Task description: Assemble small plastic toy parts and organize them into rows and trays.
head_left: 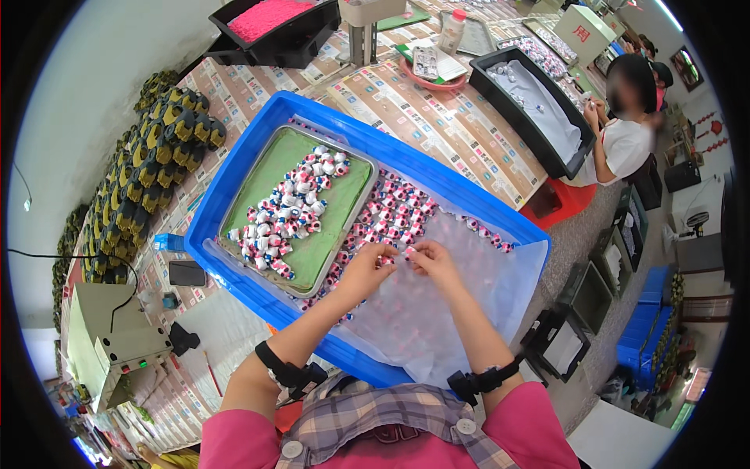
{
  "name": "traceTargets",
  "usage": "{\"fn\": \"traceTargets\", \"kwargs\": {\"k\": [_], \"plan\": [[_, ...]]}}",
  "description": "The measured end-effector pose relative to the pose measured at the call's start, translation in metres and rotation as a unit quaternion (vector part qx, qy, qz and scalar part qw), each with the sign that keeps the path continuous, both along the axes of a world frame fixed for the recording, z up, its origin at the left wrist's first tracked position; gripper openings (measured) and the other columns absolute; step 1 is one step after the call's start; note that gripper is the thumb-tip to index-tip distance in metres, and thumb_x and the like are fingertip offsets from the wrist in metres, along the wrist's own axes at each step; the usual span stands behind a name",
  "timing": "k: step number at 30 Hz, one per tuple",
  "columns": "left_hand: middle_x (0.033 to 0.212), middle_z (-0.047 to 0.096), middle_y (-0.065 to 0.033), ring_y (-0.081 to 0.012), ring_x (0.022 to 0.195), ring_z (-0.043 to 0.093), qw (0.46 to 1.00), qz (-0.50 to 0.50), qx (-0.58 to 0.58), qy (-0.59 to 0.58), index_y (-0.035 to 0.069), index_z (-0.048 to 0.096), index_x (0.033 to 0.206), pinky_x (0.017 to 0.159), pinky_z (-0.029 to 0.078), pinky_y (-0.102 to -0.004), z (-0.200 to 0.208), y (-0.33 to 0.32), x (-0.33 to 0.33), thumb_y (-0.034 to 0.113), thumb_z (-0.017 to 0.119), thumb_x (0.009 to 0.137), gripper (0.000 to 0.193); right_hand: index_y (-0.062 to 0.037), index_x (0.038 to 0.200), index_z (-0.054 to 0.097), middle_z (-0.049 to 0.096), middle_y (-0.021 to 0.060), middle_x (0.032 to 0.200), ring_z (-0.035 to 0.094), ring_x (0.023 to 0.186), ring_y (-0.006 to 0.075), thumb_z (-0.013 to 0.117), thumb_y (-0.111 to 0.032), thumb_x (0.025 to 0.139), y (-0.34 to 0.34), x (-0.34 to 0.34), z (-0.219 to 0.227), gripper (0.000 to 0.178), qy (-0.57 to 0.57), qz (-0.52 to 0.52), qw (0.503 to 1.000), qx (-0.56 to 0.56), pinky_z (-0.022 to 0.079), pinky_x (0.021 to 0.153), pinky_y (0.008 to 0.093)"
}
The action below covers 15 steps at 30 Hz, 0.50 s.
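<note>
My left hand (pixel 370 270) and my right hand (pixel 434 263) are close together over a blue plastic bin (pixel 207 168). Between the right fingertips is a small pink-and-white figurine (pixel 408 252). The left fingers are pinched by another small pink-and-white piece, partly hidden by them. Just beyond the hands, rows of small painted figurines (pixel 398 211) lie on a translucent sheet (pixel 445 313). In the bin's left part a metal tray (pixel 373 168) with a green lining (pixel 273 160) bears a heap of white, pink and blue figurines (pixel 289 207).
A black tray (pixel 539 117) lined with white sheet stands far right, near a seated co-worker (pixel 625 141). Yellow-and-black parts (pixel 156 156) are piled at left. A phone (pixel 187 273) and a beige machine box (pixel 109 336) lie nearer. Pink pieces (pixel 269 17) fill a black tray at the back.
</note>
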<state>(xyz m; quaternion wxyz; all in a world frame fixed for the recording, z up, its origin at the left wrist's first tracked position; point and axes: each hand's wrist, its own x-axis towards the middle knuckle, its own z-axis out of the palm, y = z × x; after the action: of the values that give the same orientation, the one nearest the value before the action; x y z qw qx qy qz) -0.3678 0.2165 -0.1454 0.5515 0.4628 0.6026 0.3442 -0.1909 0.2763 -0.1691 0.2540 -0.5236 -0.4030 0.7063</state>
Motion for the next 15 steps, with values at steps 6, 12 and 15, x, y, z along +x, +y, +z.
{"fn": "traceTargets", "kwargs": {"k": [6, 12, 15], "plan": [[0.095, 0.057, -0.0124, -0.0251, 0.086, 0.058, 0.961, -0.031, 0.149, 0.231, 0.003, 0.055, 0.101, 0.071, 0.048, -0.0341, 0.003, 0.003, 0.02, 0.008, 0.067, 0.071, 0.032, -0.0013, 0.089, 0.056, 0.059, 0.0022, 0.07, 0.056, 0.059, 0.008, 0.065, -0.005, 0.079, -0.007, -0.011, -0.033, 0.014, -0.181, 0.025, 0.958, 0.22, 0.045, 0.052, 0.0216], [0.091, 0.056, -0.0135, -0.0308, 0.085, 0.055, 0.921, -0.084, 0.233, 0.301, 0.004, 0.056, 0.096, 0.077, 0.043, -0.0404, -0.023, 0.008, 0.019, 0.006, 0.062, 0.069, 0.028, -0.0003, 0.084, 0.058, 0.062, 0.0039, 0.072, 0.057, 0.06, 0.0086, 0.062, -0.001, 0.079, -0.009, -0.016, -0.028, 0.007, -0.151, -0.032, 0.969, 0.194, 0.045, 0.054, 0.0213], [0.091, 0.055, -0.0123, -0.0302, 0.085, 0.054, 0.913, -0.099, 0.25, 0.308, 0.007, 0.056, 0.091, 0.077, 0.041, -0.0408, -0.027, 0.009, 0.024, 0.006, 0.059, 0.071, 0.02, -0.0008, 0.082, 0.058, 0.062, 0.0043, 0.072, 0.057, 0.06, 0.0081, 0.062, -0.002, 0.079, -0.009, -0.009, -0.038, 0.005, -0.171, -0.047, 0.955, 0.24, 0.045, 0.054, 0.0219]]}}
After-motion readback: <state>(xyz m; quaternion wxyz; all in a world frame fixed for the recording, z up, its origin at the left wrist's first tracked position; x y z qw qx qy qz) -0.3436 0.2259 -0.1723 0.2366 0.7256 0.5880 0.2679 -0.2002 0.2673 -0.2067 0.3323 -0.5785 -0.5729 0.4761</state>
